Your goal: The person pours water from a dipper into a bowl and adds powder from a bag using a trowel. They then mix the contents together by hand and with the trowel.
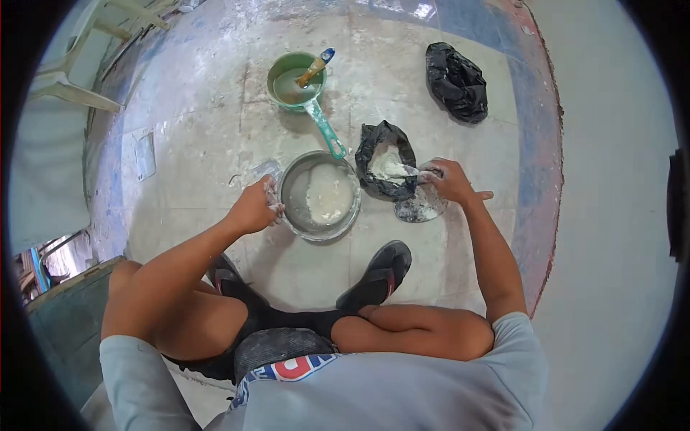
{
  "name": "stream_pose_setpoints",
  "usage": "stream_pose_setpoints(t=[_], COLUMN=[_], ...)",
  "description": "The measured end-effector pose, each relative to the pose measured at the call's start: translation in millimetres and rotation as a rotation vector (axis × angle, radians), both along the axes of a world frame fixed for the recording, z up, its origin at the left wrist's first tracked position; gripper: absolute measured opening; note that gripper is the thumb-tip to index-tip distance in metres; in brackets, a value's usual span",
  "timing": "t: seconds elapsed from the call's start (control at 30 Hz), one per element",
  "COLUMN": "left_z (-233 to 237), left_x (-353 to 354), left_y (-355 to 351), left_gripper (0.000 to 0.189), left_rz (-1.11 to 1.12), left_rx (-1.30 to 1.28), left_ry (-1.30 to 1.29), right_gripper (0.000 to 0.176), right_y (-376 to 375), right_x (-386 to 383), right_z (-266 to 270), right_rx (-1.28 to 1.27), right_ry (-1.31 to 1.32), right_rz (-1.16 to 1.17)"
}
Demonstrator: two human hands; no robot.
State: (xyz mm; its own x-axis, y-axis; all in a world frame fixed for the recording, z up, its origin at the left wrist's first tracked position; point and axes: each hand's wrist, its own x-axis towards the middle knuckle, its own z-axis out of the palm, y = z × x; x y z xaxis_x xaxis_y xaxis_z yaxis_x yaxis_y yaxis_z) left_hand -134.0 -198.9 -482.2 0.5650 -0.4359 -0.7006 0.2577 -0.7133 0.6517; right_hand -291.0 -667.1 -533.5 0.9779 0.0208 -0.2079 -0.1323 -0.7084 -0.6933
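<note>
A round metal bowl (290,226) stands on the floor before me, with pale liquid and a mound of white powder (327,205) in it. My left hand (257,205), its fingers dusted white, is closed at the bowl's left rim. To the right, my right hand (451,181) grips a powder-coated scoop-like tool (410,171); its exact shape is hard to see. The tool's front end is in the mouth of an open black plastic bag (368,144) of white powder. Under that hand lies a dark, flat, powder-smeared piece (417,209).
Behind the bowl, a green long-handled dipper (291,106) holds cloudy liquid and a paintbrush (313,70). Another black plastic bag (458,82) lies at the back right. A pale plastic chair (68,82) stands at the far left. White splashes cover the tiled floor (208,108).
</note>
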Motion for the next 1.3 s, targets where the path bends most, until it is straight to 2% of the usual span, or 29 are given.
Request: stream_pose_setpoints(t=[0.07, 0.1, 0.2, 0.27, 0.37, 0.4, 0.47, 0.5, 0.57, 0.63, 0.73, 0.93, 1.0, 1.1, 1.23, 1.3], left_z=[-16, -15, 1, -1, 2, 4, 17, 19, 24, 15, 16, 16, 10, 7, 15, 17], left_x=[1, 1, 2, 1, 1, 0, 2, 2, 1, -1, 1, 2, 2, 1, 2, 3], left_y=[8, 7, -1, 0, 0, 0, -7, -8, -10, -6, -8, -8, -7, -5, -8, -9], left_gripper=[0.037, 0.041, 0.038, 0.031, 0.031, 0.031, 0.034, 0.033, 0.033, 0.033, 0.035, 0.033, 0.035, 0.036, 0.036, 0.036], left_rz=[-0.174, -0.152, -0.099, -0.174, -0.233, -0.27, -0.166, -0.205, -0.186, -0.197, -0.108, -0.109, -0.128, -0.137, -0.143, -0.137], left_rx=[0.024, 0.028, 0.034, 0.017, 0.031, 0.018, 0.037, 0.046, 0.052, 0.046, 0.033, 0.007, 0.01, -0.004, 0.012, 0.021], left_ry=[-0.232, -0.213, -0.095, -0.219, -0.307, -0.404, -0.188, -0.272, -0.226, -0.269, -0.087, -0.096, -0.135, -0.176, -0.164, -0.137], right_gripper=[0.023, 0.023, 0.024, 0.023, 0.021, 0.02, 0.02, 0.021, 0.022, 0.024, 0.022, 0.021, 0.02, 0.02, 0.017, 0.016], right_y=[7, 11, 24, 40, 69, 75, 93, 98, 97, 105, 107, 112, 110, 112, 118, 129], right_x=[-1, 1, 1, 5, 13, 14, 20, 22, 22, 27, 28, 23, 22, 18, 6, 2], right_z=[18, 30, 56, 69, 79, 71, 66, 66, 44, 48, 49, 56, 54, 62, 61, 66], right_rx=[-0.014, -0.007, -0.005, 0.003, 0.059, 0.063, 0.015, -0.041, -0.039, -0.103, -0.186, -0.279, -0.211, -0.334, -0.295, -0.338], right_ry=[0.013, 0.017, 0.011, -0.028, 0.031, -0.031, -0.094, -0.095, -0.069, -0.035, -0.019, 0.018, -0.009, 0.106, -0.008, 0.02], right_rz=[-0.067, -0.049, -0.049, 0.024, 0.089, 0.117, 0.113, 0.176, 0.202, 0.168, 0.206, 0.218, 0.18, 0.203, 0.203, 0.221])
